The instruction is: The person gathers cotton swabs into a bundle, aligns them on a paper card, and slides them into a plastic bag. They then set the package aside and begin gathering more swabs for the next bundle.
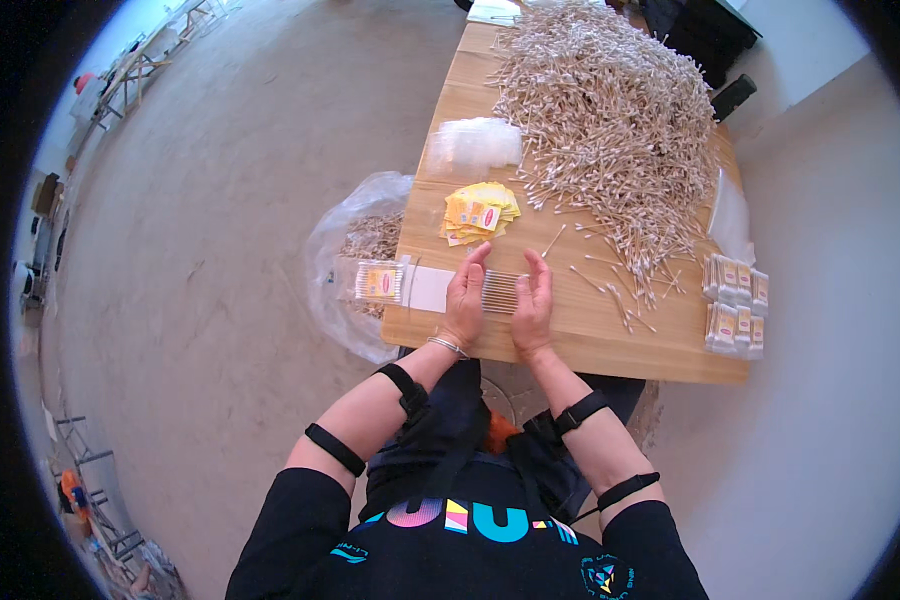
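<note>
A row of cotton swabs [500, 292] lies side by side near the table's front edge, their sticks running across between my two hands. My left hand [464, 302] cups the left ends of the row, fingers together and palm turned inward. Facing it, my right hand [533, 306] cups the right ends the same way. Both hands hold the row between them; the swab heads are hidden by the palms. Just left of my left hand is a white flat piece [429, 289]. Beyond it, at the table's left edge, sits a clear packet of swabs [379, 282] with a yellow label.
A large heap of loose swabs [610, 120] covers the far part of the wooden table [580, 345]. Yellow cards [478, 213] and clear bags [476, 143] lie along the left side. Filled packets [736, 305] are stacked at the right edge. A big plastic sack [328, 255] stands beside the table.
</note>
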The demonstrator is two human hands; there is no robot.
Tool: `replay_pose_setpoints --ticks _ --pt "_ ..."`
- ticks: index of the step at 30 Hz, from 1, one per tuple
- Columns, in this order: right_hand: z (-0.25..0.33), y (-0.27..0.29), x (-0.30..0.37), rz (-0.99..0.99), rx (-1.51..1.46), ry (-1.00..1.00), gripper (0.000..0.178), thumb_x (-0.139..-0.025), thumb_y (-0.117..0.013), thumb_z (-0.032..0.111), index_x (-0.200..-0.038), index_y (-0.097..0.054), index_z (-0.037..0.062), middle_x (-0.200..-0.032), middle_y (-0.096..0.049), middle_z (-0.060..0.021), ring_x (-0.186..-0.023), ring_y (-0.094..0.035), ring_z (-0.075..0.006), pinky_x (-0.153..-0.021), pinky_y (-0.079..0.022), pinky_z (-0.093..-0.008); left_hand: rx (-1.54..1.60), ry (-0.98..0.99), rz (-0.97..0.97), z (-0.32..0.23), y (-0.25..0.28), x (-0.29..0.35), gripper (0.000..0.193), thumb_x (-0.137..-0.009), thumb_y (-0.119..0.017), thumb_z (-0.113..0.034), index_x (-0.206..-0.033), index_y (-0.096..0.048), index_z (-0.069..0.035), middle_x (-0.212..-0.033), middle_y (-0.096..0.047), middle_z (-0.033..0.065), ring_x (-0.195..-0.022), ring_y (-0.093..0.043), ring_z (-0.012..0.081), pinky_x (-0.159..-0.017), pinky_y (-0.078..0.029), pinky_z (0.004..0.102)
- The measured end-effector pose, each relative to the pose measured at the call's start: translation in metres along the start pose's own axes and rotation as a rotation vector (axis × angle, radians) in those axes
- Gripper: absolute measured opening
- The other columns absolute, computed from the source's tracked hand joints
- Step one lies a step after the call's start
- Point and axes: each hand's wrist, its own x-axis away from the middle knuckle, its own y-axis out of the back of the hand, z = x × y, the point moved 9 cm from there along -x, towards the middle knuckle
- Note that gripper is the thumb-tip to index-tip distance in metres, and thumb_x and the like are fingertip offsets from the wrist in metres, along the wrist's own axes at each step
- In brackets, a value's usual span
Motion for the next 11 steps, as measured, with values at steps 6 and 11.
replay_pose_setpoints --ticks 6,11 --pt "0.002 -0.006 0.003 0.178 0.191 -0.009 0.052 -0.092 -0.041 0.011 -0.138 -0.026 -0.0068 -0.143 -0.032 -0.0202 -0.136 -0.027 -0.0298 -0.112 -0.019 -0.0373 -0.099 -0.049 -0.003 -0.008 0.000 0.002 0.045 -0.101 -0.036 -0.031 -0.128 -0.049 0.002 -0.129 -0.053 0.0119 -0.122 -0.045 0.0190 -0.102 -0.033 0.0286" --pt "0.005 -0.024 0.027 0.411 1.023 0.322 0.071 -0.091 -0.053 0.035 -0.142 -0.021 -0.0029 -0.150 -0.018 -0.0195 -0.139 -0.012 -0.0414 -0.113 -0.013 -0.0495 -0.130 -0.027 0.020 -0.005 0.001 0.002 0.046 -0.100 -0.038 -0.032 -0.129 -0.048 0.002 -0.130 -0.052 0.0135 -0.123 -0.045 0.0191 -0.104 -0.031 0.0284"
